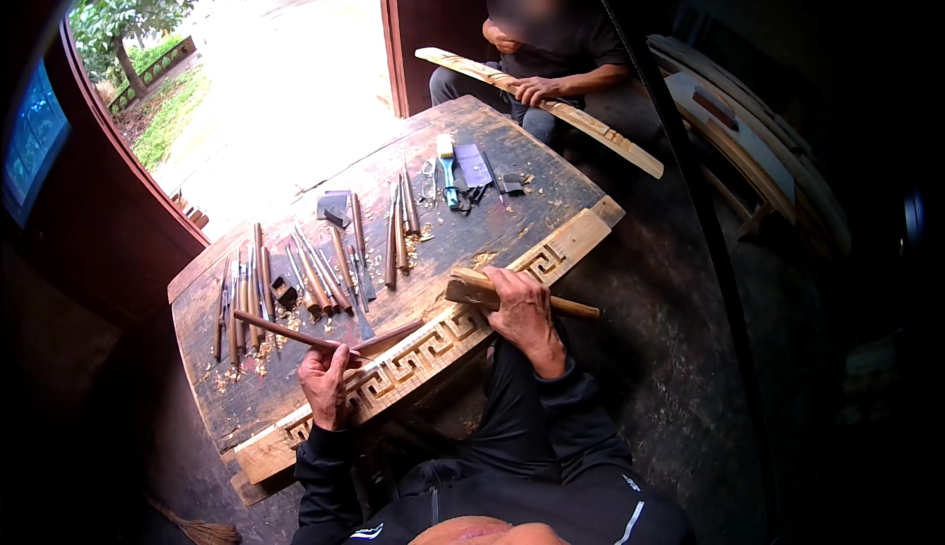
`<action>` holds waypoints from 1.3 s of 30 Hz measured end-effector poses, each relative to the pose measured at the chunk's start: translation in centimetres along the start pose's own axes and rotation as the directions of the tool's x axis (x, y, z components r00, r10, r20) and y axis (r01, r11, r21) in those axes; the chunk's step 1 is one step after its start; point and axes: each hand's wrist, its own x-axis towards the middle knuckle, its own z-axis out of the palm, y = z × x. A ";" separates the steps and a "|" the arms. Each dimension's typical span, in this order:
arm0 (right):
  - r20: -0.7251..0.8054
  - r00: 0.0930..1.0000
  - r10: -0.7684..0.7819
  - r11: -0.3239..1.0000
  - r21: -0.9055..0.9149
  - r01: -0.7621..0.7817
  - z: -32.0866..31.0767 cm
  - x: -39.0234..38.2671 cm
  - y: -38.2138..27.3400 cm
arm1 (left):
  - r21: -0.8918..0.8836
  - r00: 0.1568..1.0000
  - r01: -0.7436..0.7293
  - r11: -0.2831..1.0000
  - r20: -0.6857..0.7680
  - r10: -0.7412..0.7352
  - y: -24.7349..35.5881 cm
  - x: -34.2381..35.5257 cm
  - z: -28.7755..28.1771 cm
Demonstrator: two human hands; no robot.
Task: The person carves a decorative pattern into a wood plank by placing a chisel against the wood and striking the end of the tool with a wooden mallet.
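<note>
A long pale board (402, 373) with a carved meander pattern lies along the near edge of the wooden table. My left hand (325, 384) is closed around a slim chisel (281, 328), its handle pointing up to the left and its tip down near the carving. Behind the board, close to that tip, rests another thin brown stick (396, 334); its kind is unclear. My right hand (525, 317) grips a wooden mallet (474, 290) over the right part of the board. Its blocky head points left, and its handle sticks out to the right.
Several chisels (313, 274) lie in rows among shavings on the table (295, 210). Farther back are a blue-handled brush (448, 173) and a purple packet (472, 165). Opposite sits a person (571, 53) holding another carved board (591, 124). Long planks (733, 122) lean at the right.
</note>
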 end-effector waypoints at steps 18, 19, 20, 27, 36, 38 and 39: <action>0.001 1.000 -0.007 1.000 0.000 0.007 0.1 0.0 0.1 | -0.004 1.000 0.013 1.000 0.008 -0.013 -0.6 0.1 -0.3; -0.001 1.000 -0.006 1.000 0.002 0.006 0.0 0.0 0.0 | -0.004 1.000 0.014 1.000 0.009 -0.014 -0.5 0.1 -0.3; -0.003 1.000 -0.006 1.000 0.004 0.006 0.0 0.0 0.0 | -0.004 1.000 0.014 1.000 0.010 -0.014 -0.5 0.1 -0.2; 0.021 1.000 0.002 1.000 0.011 -0.003 -0.2 0.1 -0.2 | 0.028 1.000 0.014 1.000 0.005 -0.014 -0.4 0.0 -0.3; 0.028 1.000 0.008 1.000 0.009 -0.009 -0.1 0.0 -0.1 | 0.009 1.000 0.009 1.000 0.011 -0.009 -0.4 0.0 -0.3; 0.027 1.000 0.007 1.000 0.011 -0.007 -0.1 0.0 -0.1 | 0.005 1.000 0.012 1.000 0.012 -0.013 -0.3 0.0 -0.2; 0.025 1.000 0.008 1.000 0.008 -0.008 -0.1 0.0 0.0 | 0.003 1.000 0.014 1.000 0.014 -0.014 -0.3 0.0 -0.2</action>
